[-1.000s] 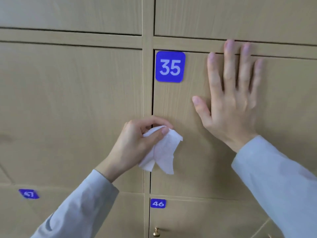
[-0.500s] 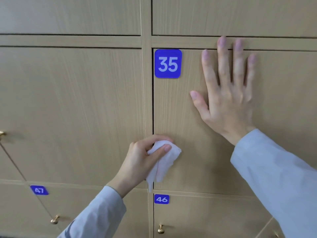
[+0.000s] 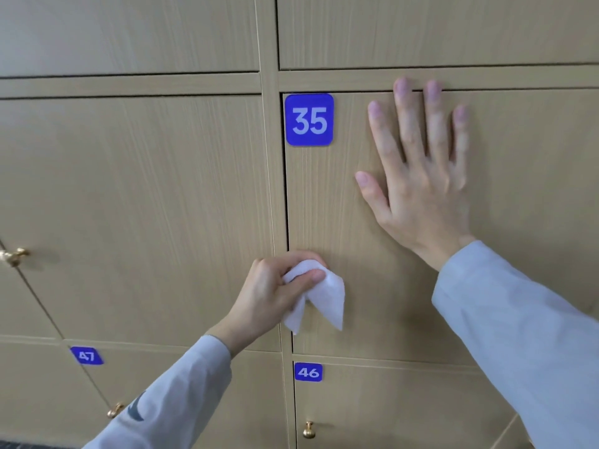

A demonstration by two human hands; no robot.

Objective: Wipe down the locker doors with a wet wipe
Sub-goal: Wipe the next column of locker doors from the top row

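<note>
Wet wipe (image 3: 319, 291) bunched in left hand (image 3: 274, 294), pinched between thumb and curled fingers, low on the left edge of door 35 (image 3: 356, 270), just beside the vertical gap to the neighbouring door. Two loose corners hanging down below the grip; probably held crumpled so to give a firm pad for rubbing along the edge. Cannot tell for sure if the wipe presses the wood or only is very near it.

Right hand (image 3: 421, 186) flat on the same door, fingers straight and spread, tips reaching over the top edge onto the frame. Likely placed there to keep the door closed and steady against the rubbing.

Blue number plate 35 (image 3: 309, 119) in the upper left corner of the door, between both hands but higher. Plate 46 (image 3: 308, 372) and brass knob (image 3: 309, 430) on the door below.
</note>
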